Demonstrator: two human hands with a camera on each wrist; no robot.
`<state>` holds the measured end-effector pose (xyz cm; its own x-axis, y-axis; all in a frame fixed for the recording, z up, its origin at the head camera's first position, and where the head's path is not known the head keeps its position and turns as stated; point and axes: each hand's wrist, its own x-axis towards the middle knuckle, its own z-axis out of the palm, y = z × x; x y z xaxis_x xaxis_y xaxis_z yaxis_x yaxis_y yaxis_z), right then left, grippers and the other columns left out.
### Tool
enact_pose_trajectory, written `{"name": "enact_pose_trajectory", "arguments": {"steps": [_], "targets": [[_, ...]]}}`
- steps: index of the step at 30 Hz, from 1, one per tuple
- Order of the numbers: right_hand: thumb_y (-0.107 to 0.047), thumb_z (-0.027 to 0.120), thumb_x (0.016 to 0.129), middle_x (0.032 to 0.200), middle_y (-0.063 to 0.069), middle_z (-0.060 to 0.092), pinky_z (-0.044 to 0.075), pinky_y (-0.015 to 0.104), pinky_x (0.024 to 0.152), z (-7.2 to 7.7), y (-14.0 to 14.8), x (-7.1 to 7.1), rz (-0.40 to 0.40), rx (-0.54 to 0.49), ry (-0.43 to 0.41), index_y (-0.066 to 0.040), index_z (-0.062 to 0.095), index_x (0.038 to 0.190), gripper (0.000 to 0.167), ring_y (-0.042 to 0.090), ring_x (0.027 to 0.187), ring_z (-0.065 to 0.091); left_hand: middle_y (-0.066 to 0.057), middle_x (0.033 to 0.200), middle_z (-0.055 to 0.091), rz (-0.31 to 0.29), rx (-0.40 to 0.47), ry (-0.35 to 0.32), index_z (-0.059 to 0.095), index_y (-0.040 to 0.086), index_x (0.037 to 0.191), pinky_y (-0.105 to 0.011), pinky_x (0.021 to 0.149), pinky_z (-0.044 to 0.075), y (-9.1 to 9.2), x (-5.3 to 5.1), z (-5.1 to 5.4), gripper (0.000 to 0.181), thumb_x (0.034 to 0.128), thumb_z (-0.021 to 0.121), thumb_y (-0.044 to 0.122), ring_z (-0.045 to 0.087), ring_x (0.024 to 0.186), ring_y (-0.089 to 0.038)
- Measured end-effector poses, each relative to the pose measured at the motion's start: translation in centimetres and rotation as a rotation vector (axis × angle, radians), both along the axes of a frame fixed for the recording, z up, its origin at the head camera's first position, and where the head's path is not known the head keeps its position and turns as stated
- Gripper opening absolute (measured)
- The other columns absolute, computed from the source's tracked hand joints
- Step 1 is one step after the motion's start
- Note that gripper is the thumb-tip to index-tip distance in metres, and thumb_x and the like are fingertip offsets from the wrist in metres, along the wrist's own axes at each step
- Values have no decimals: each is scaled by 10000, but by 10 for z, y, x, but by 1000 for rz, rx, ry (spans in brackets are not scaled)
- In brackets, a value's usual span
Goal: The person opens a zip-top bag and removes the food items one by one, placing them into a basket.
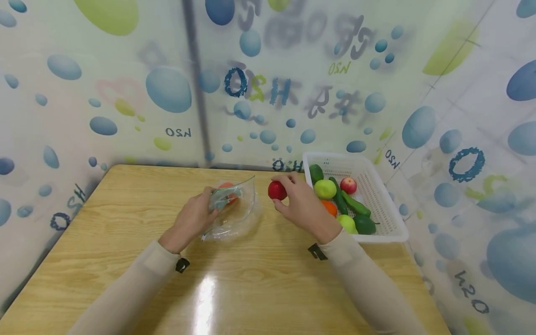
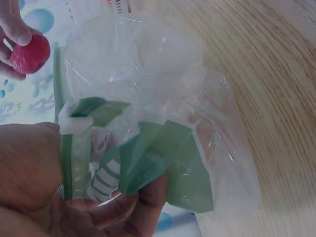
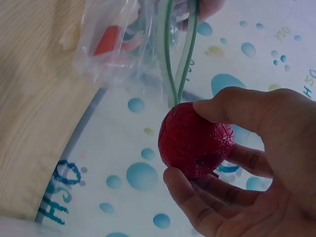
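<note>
My left hand (image 1: 193, 215) grips the rim of a clear zip-top plastic bag (image 1: 244, 211) with green print and a green zip strip. An orange-red thing (image 1: 228, 186) shows through the bag; its kind cannot be made out. In the left wrist view, the bag (image 2: 138, 54) hangs with its mouth toward the right hand. My right hand (image 1: 303, 204) holds a red round fruit (image 1: 277, 190) between thumb and fingers, above the table and apart from the bag. Up close, the fruit (image 3: 195, 140) has a wrinkled, shiny skin and a dark spot underneath.
A white perforated basket (image 1: 387, 214) stands at the right of the wooden table (image 1: 125, 204). Inside lie a red apple (image 1: 348, 185), yellow-green fruits (image 1: 325, 189), an orange fruit (image 1: 330, 208) and several green vegetables (image 1: 356, 204). A patterned curtain wall (image 1: 259, 125) borders the table's back.
</note>
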<state>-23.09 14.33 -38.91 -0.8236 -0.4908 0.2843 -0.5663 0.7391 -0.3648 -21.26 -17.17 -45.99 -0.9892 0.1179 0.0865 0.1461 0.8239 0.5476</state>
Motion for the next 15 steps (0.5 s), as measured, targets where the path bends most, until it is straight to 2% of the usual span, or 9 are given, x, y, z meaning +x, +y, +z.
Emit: {"name": "enact_pose_trajectory", "arguments": {"steps": [3, 6, 11, 15], "targets": [[-128, 906, 1014, 1436, 235, 700, 718, 488, 1028, 1, 12, -1, -11, -6, 32, -52, 660, 1536, 582, 359, 1181, 784, -372, 1357, 768, -5, -6, 10, 525, -99, 1582, -584, 889, 691, 0, 1, 1, 579, 1087, 768, 78, 813, 1121, -470], [-131, 909, 1012, 1419, 235, 696, 721, 488, 1017, 4, 22, 1, -35, -5, 20, -42, 651, 1551, 604, 345, 1158, 770, -368, 1342, 774, -6, -11, 15, 526, -99, 1577, -567, 867, 692, -1, 2, 2, 571, 1088, 765, 75, 815, 1091, -453], [-143, 897, 1023, 1406, 253, 690, 725, 506, 998, 6, 39, 3, -92, 14, -13, -48, 631, 1573, 618, 370, 1134, 762, -369, 1363, 764, 0, 2, -24, 499, -80, 1614, -432, 724, 649, -2, 2, 3, 594, 1099, 747, 83, 793, 965, -358], [-127, 880, 1025, 1384, 276, 701, 727, 547, 974, 3, 57, 4, -142, 29, -22, -31, 635, 1544, 582, 396, 1121, 768, -370, 1380, 758, 8, 11, -30, 507, -80, 1606, -418, 727, 648, -3, 2, 4, 583, 1097, 745, 77, 793, 991, -362]]}}
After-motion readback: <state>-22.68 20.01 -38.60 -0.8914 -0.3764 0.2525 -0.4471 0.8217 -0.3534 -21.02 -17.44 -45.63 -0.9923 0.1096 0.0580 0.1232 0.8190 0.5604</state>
